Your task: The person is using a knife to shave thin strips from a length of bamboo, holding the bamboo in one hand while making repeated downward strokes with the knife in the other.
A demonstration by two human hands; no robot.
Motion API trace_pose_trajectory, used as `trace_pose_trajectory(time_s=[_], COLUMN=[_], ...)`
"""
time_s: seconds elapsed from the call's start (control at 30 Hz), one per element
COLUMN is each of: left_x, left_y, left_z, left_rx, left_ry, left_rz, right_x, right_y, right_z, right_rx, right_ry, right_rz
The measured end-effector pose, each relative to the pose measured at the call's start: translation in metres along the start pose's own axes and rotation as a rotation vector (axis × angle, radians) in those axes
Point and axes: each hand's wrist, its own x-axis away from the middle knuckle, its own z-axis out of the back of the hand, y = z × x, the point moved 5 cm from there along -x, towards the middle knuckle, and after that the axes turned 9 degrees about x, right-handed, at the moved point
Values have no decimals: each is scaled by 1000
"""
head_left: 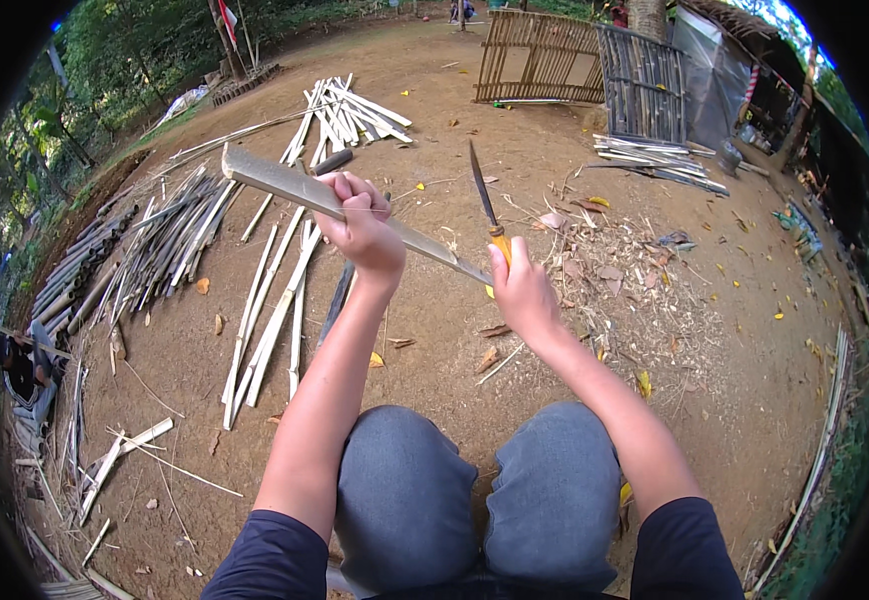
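Observation:
My left hand is closed around a long bamboo slat, which slants from upper left down to the right in front of my knees. In my right hand is a knife with a long, narrow dark blade and a yellow-orange handle. Its blade points up and away from me, apart from the slat. The slat's lower right end comes close to the right hand; whether they touch, I cannot tell. Beyond my left hand, a short dark rod-like piece lies on the ground.
Pale split strips lie on the soil left of my knees, with a stack of darker bamboo further left. More strips lie farther off. Shavings and leaves cover the ground at right. Bamboo panels stand at the back.

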Motion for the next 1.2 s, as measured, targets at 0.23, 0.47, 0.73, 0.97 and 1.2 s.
trace_pose_trajectory(time_s=[0.23, 0.47, 0.73, 0.97, 1.2], left_x=[8, 6, 5, 10, -1], left_y=[-4, -2, -4, -7, 0], left_z=[-21, -8, -8, -20, 3], left_rx=[-81, 13, 44, -8, -26], left_ry=[10, 6, -63, 44, 31], left_rz=[-35, 37, 30, -12, 15], right_x=[7, 6, -1, 8, 0], right_y=[22, 41, 8, 61, 57], right_z=[-35, -41, 16, -55, -64], right_rx=[380, -573, 45, 379, -429], right_ry=[-276, -888, 213, -162, -806], right_rz=[-83, -433, 35, 37, -253])
